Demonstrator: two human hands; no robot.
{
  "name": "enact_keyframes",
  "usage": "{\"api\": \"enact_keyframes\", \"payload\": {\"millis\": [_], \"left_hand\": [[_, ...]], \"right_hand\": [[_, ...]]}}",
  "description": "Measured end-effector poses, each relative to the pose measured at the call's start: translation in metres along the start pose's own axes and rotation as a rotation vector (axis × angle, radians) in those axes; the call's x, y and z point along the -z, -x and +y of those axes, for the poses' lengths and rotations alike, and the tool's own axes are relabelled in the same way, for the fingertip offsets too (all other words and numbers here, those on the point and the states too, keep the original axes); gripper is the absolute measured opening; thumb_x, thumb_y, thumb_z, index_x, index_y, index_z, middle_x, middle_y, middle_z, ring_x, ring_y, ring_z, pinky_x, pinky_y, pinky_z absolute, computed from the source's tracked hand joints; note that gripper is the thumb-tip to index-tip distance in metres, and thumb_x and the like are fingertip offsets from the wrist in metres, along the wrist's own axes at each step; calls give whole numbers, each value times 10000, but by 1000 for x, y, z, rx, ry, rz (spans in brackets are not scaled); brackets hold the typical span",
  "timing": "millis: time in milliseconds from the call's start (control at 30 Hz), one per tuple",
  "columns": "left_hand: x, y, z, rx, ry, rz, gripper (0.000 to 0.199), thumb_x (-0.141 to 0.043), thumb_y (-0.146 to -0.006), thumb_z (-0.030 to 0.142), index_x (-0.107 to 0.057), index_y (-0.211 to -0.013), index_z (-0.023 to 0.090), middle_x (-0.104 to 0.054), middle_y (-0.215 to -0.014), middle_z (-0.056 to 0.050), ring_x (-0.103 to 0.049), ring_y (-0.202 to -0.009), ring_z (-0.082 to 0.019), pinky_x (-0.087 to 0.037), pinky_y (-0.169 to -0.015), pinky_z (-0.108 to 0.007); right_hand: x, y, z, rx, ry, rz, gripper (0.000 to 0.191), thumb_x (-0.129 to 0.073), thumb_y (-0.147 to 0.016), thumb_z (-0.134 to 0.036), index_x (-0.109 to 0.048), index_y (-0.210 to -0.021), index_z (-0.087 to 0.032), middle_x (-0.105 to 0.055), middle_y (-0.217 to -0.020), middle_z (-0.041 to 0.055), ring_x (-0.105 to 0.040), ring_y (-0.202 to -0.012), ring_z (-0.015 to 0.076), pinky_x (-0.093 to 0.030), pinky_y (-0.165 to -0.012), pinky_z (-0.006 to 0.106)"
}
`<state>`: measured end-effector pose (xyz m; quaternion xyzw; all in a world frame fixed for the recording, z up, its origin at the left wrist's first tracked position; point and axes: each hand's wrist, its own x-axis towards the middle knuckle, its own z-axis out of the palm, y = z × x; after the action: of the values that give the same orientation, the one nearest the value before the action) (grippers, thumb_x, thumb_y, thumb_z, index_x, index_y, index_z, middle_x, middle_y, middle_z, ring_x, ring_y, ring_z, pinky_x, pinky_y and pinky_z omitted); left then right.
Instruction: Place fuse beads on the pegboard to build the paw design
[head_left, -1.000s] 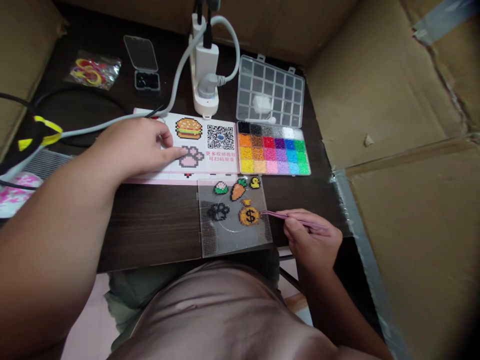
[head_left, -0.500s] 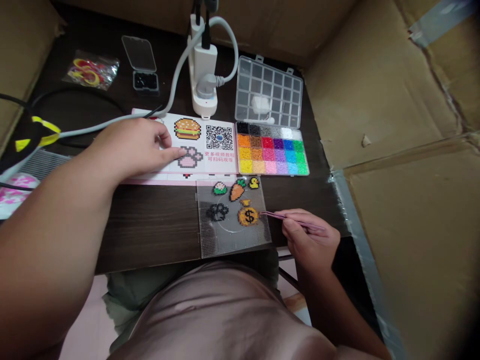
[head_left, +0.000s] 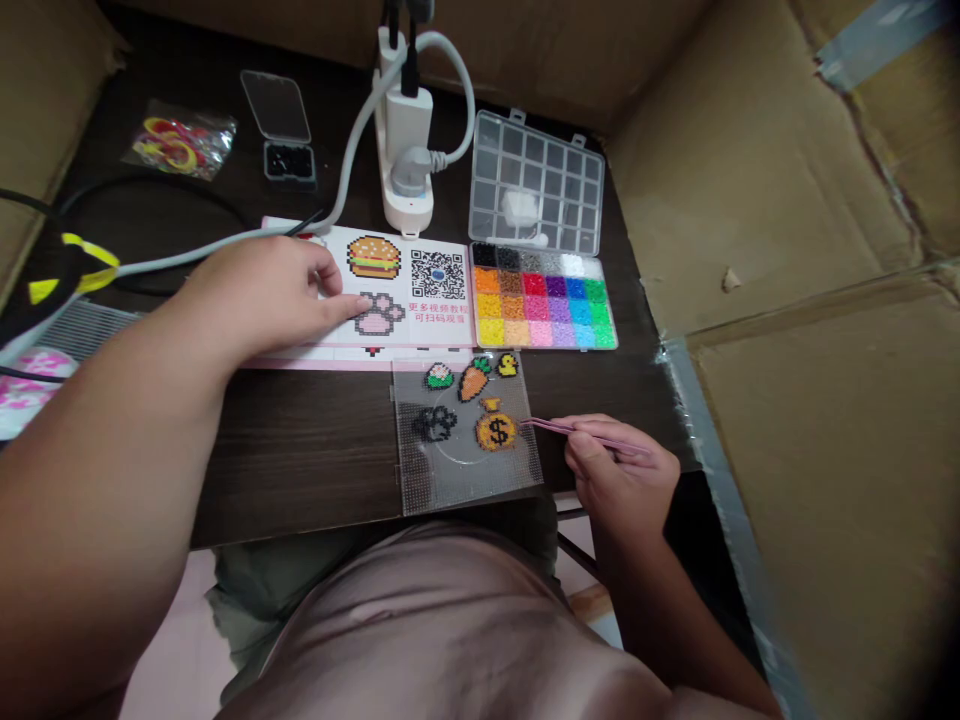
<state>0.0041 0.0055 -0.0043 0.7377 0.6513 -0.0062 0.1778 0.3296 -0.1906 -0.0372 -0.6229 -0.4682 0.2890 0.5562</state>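
- The person's left hand (head_left: 262, 285) rests on the pattern sheet (head_left: 330, 337) just as it did a second ago, loosely spread, one outstretched digit on the printed paw (head_left: 381, 322).
- The right hand (head_left: 624, 468) is closed around the pink tweezers (head_left: 553, 429), as in both earlier frames; whether their tips are pinched together cannot be told.
- The tweezer tips have risen very slightly since half a second ago, a little farther from the person's body, and remain just beside the money-bag bead figure (head_left: 496, 432).
- The clear pegboard (head_left: 480, 487) lies between the two hands, its right edge by the tweezer tips; its figures look unchanged.
- On it, leftward from the right hand past the money bag, is the dark paw-shaped figure (head_left: 437, 425); farther from the person lie the duck (head_left: 508, 366), the carrot (head_left: 472, 383) and the green-and-white figure (head_left: 439, 376).
- The open bead case (head_left: 547, 347) stays beyond the right hand, beside the sheet's right end.
- The whole view has slid slightly since the first frame, most things appearing a touch farther left.
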Motion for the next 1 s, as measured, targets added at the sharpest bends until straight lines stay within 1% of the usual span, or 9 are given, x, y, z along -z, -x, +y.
{"api": "enact_keyframes", "payload": {"millis": [133, 233, 367, 467, 600, 700, 833, 1000], "left_hand": [[-2, -1, -2, 15, 26, 2, 639, -554, -666, 833, -780, -1007, 342, -761, -871, -112, -699, -926, -391, -431, -746, -481], [-2, -1, -1, 26, 52, 2, 645, -572, -655, 831, -785, -1008, 334, -758, -866, -114, -690, -941, -401, -426, -770, -486], [3, 2, 2, 25, 5, -25, 596, -570, -719, 799, -755, -990, 301, -755, -925, -117, -687, -896, -359, -411, -738, -447], [6, 3, 4, 17, -31, -56, 578, -563, -768, 776, -735, -1000, 276, -744, -939, -117, -673, -879, -338, -404, -711, -427], [7, 3, 5, 13, -51, -66, 541, -573, -794, 741, -723, -993, 261, -731, -946, -108, -655, -858, -319, -397, -698, -412], [6, 3, 5, 13, -56, -65, 545, -579, -803, 737, -727, -1007, 253, -724, -935, -99, -646, -844, -305, -396, -697, -399], [5, 2, 4, 19, -64, -49, 567, -598, -804, 731, -755, -1043, 240, -715, -915, -82, -640, -832, -280, -401, -718, -378], [4, 1, 2, 14, -63, -29, 549, -596, -808, 740, -748, -998, 248, -683, -854, -67, -608, -780, -265, -374, -693, -371]], "right_hand": [[0, 0, 2, 19, 34, -16, 99, -859, -843, -279, -837, -781, -205, -842, -840, 101, -716, -569, 157, -507, -398, 215], [-2, 0, 0, 19, 28, -11, 98, -862, -836, -267, -835, -769, -201, -841, -828, 99, -707, -555, 155, -509, -401, 220], [-2, -1, -3, 15, -11, -1, 85, -864, -833, -248, -835, -763, -209, -842, -814, 92, -692, -534, 148, -510, -412, 229], [0, -2, -3, 31, -44, -32, 94, -872, -830, -263, -832, -756, -223, -842, -795, 81, -705, -533, 156, -534, -440, 248], [4, -2, -3, 56, -39, -104, 70, -849, -852, -217, -842, -784, -232, -848, -810, 71, -770, -635, 184, -602, -538, 279], [5, -2, -3, 72, -8, -128, 93, -828, -854, -159, -849, -802, -233, -854, -825, 66, -796, -690, 195, -624, -577, 283], [5, -2, -4, 94, 4, -134, 136, -813, -847, -121, -852, -809, -246, -857, -833, 49, -811, -718, 194, -640, -610, 281], [5, -2, -4, 117, 24, -127, 141, -817, -841, -118, -850, -808, -251, -856, -825, 45, -816, -725, 201, -663, -647, 303]]}}
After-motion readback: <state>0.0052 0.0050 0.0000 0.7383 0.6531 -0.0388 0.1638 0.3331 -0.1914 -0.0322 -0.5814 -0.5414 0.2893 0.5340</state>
